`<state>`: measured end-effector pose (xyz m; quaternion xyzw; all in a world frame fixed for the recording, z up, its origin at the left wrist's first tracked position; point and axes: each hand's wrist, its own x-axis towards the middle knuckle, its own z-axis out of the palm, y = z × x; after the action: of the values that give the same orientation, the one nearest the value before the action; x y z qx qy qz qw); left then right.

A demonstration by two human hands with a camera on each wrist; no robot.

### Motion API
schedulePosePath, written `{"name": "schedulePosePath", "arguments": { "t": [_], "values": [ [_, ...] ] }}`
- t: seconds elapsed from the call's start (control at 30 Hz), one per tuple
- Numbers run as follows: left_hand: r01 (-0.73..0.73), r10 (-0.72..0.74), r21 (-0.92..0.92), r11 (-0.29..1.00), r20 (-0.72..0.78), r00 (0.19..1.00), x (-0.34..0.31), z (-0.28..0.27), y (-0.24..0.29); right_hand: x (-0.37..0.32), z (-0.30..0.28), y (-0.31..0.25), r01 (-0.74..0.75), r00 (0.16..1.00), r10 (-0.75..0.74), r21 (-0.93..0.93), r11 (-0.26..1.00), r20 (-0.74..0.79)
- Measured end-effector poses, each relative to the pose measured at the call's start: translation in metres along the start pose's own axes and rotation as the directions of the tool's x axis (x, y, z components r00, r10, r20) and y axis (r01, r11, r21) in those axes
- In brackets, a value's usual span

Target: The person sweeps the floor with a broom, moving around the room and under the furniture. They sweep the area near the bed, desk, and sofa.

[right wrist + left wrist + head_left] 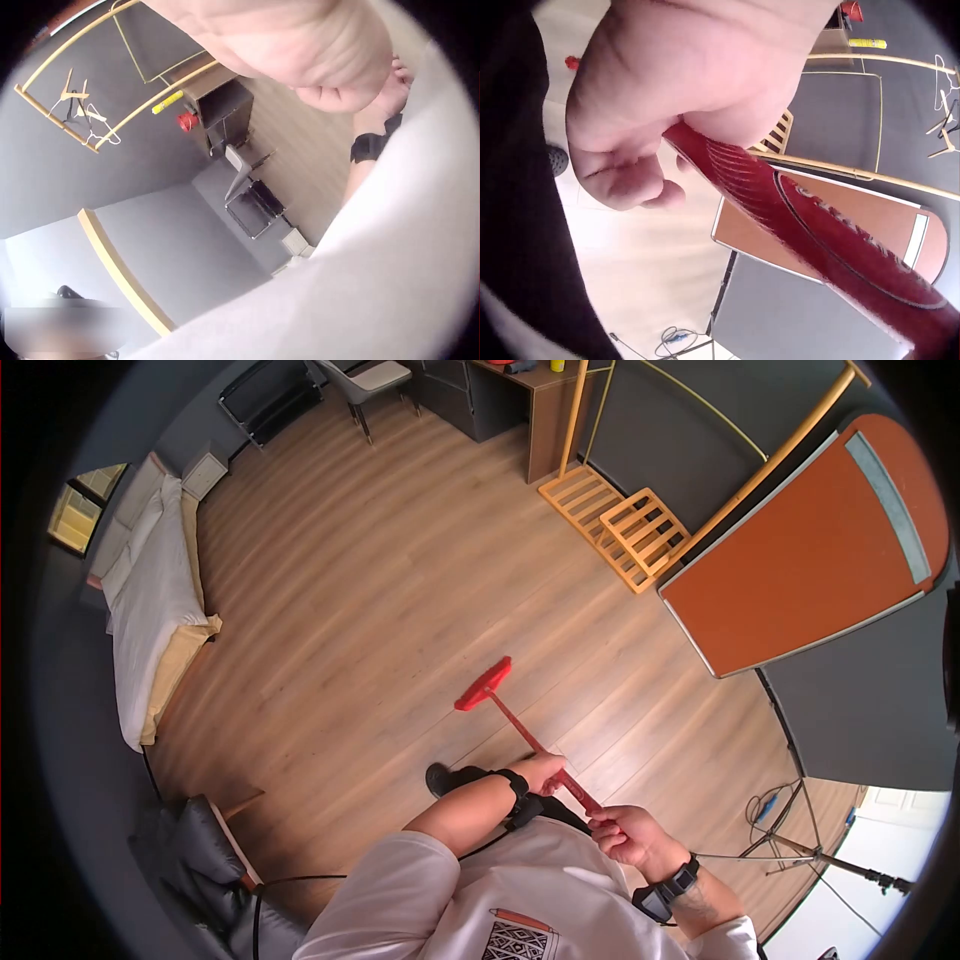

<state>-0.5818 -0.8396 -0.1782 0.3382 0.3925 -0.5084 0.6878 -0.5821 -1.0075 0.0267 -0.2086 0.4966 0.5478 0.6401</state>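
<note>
A red broom-like tool with a wide head (484, 684) reaches out over the floor, its red handle (578, 792) slanting back toward the body. The left hand (541, 772) grips the handle partway along, and the right hand (625, 834) holds its near end. In the left wrist view, the left hand (682, 90) has its fingers curled round the dark red, printed handle (817, 232). The right wrist view shows the right hand (292, 45) with curled fingers; the handle is hidden there. Whether the head touches the floor is hard to tell.
Wooden floor (350, 580) spreads around. A bed (165, 610) stands at the left, a wooden rack (645, 535) and a large orange board (800, 560) at the right. A black chair (215, 860) is near at lower left, a tripod (815, 852) with a cable at lower right.
</note>
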Motion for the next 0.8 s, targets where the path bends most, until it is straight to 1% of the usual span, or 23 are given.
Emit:
{"name": "schedulePosePath", "arguments": {
  "t": [0.03, 0.1, 0.17, 0.23, 0.27, 0.33, 0.37, 0.4, 0.47, 0.5, 0.57, 0.6, 0.63, 0.7, 0.73, 0.77, 0.8],
  "values": [
    [0.014, -0.015, 0.028, 1.000, 0.027, 1.000, 0.000, 0.009, 0.001, -0.006, 0.002, 0.000, 0.006, 1.000, -0.006, -0.003, 1.000, 0.002],
    [0.008, -0.008, 0.018, 1.000, -0.004, 1.000, -0.003, 0.019, 0.006, -0.015, 0.008, 0.000, 0.007, 1.000, -0.007, 0.016, 1.000, 0.007],
    [-0.046, 0.046, 0.006, 0.999, -0.062, 0.997, -0.005, 0.021, 0.012, -0.028, 0.020, -0.004, 0.010, 1.000, -0.010, -0.010, 1.000, 0.023],
    [-0.070, 0.072, 0.025, 0.997, -0.069, 0.995, -0.030, 0.027, 0.023, -0.040, 0.029, -0.009, 0.033, 0.997, -0.026, -0.108, 0.994, 0.069],
    [-0.088, 0.091, 0.047, 0.995, -0.080, 0.993, -0.039, 0.030, 0.029, -0.047, 0.038, -0.011, 0.032, 0.997, -0.025, -0.105, 0.994, 0.072],
    [-0.139, 0.144, 0.056, 0.989, -0.089, 0.986, -0.057, 0.034, 0.040, -0.056, 0.052, -0.012, 0.078, 0.996, -0.064, -0.229, 0.970, 0.070],
    [-0.139, 0.144, 0.058, 0.989, -0.087, 0.986, -0.053, 0.030, 0.042, -0.052, 0.052, -0.015, 0.080, 0.995, -0.066, -0.228, 0.970, 0.070],
    [-0.163, 0.164, 0.017, 0.987, -0.102, 0.981, -0.043, 0.025, 0.048, -0.046, 0.051, -0.022, 0.091, 0.994, -0.075, -0.234, 0.968, 0.077],
    [-0.219, 0.210, -0.042, 0.975, -0.148, 0.966, -0.015, 0.014, 0.065, -0.026, 0.049, -0.044, 0.105, 0.992, -0.085, -0.235, 0.966, 0.091],
    [-0.219, 0.211, -0.039, 0.975, -0.139, 0.968, -0.001, 0.007, 0.073, -0.014, 0.046, -0.054, 0.112, 0.992, -0.094, -0.233, 0.966, 0.087],
    [-0.197, 0.191, -0.013, 0.980, -0.179, 0.965, 0.013, 0.000, 0.093, 0.008, 0.041, -0.074, 0.121, 0.989, -0.102, -0.192, 0.974, 0.104],
    [-0.150, 0.154, 0.038, 0.988, -0.199, 0.968, 0.016, 0.000, 0.101, 0.016, 0.039, -0.079, 0.115, 0.991, -0.100, -0.174, 0.978, 0.090],
    [-0.144, 0.147, 0.031, 0.989, -0.194, 0.970, 0.015, 0.004, 0.110, 0.016, 0.039, -0.084, 0.111, 0.992, -0.098, -0.173, 0.979, 0.079],
    [-0.022, 0.044, 0.135, 0.991, -0.162, 0.986, 0.020, 0.014, 0.123, 0.012, 0.041, -0.096, 0.060, 0.998, -0.057, -0.086, 0.995, 0.027],
    [-0.004, 0.019, 0.202, 0.979, -0.073, 0.997, 0.023, 0.017, 0.128, 0.005, 0.043, -0.101, 0.046, 0.999, -0.046, -0.055, 0.997, -0.006],
    [-0.004, 0.010, 0.247, 0.969, -0.021, 1.000, 0.020, 0.025, 0.135, -0.005, 0.049, -0.107, 0.048, 0.999, -0.048, -0.039, 0.998, -0.016],
    [0.030, -0.034, 0.293, 0.956, 0.011, 0.999, 0.020, 0.033, 0.142, -0.015, 0.054, -0.112, 0.051, 0.998, -0.051, -0.013, 0.999, -0.027]
  ]
}}
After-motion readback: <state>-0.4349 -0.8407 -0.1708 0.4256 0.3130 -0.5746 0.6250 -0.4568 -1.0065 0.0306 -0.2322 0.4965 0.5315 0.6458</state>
